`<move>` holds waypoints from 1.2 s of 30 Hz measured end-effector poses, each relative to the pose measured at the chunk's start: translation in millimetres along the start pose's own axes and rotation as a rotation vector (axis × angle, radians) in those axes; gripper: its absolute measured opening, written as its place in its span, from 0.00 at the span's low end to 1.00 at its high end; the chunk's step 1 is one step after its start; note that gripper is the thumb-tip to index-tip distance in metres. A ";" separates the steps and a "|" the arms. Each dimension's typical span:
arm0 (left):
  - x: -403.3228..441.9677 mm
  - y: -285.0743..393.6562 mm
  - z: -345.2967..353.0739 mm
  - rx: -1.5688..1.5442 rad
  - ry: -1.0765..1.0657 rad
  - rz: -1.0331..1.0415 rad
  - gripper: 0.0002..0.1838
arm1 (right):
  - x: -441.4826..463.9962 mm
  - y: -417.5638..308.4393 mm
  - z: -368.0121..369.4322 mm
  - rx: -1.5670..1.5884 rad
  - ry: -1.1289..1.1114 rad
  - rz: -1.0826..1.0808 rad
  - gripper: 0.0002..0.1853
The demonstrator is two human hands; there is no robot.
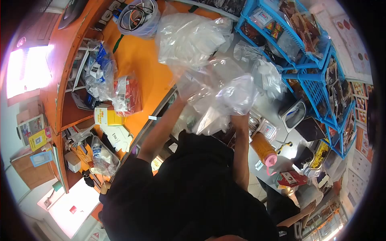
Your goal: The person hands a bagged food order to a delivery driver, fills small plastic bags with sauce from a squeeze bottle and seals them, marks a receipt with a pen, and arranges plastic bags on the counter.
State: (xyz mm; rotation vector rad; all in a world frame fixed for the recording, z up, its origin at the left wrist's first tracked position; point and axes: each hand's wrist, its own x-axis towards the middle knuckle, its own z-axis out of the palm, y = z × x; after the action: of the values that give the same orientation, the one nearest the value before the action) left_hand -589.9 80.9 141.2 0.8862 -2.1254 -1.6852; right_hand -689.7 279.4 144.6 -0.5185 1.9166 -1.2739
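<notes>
A large clear plastic bag (225, 90) is spread between my two hands in front of my chest, glossy and crumpled. My left hand (188, 85) grips its left side, the fingers blurred behind the film. My right hand (240, 120) is closed on the lower right part of the bag, its fingertips largely covered by plastic. Just beyond lies a heap of clear plastic bags (189, 40) on the orange counter. More crumpled clear plastic (270, 78) rests on the metal counter to the right.
Blue plastic baskets (309, 76) filled with packets stand at right. A pink-lidded bottle (263, 146), yellow-handled scissors (284, 148) and a metal container (292, 115) are near my right arm. A clear tub of cables (138, 18) and a red box (128, 95) sit left. Another person's arm (295, 219) shows lower right.
</notes>
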 end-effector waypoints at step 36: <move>90.9 39.5 34.7 0.702 -0.248 0.190 0.14 | 193.0 57.4 59.5 0.306 0.421 0.004 0.23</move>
State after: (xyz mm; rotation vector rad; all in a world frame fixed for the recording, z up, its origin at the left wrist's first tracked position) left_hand -690.9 56.4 155.8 0.6149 -2.9330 -0.9891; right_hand -760.2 135.7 8.7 -0.0915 1.9938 -1.7409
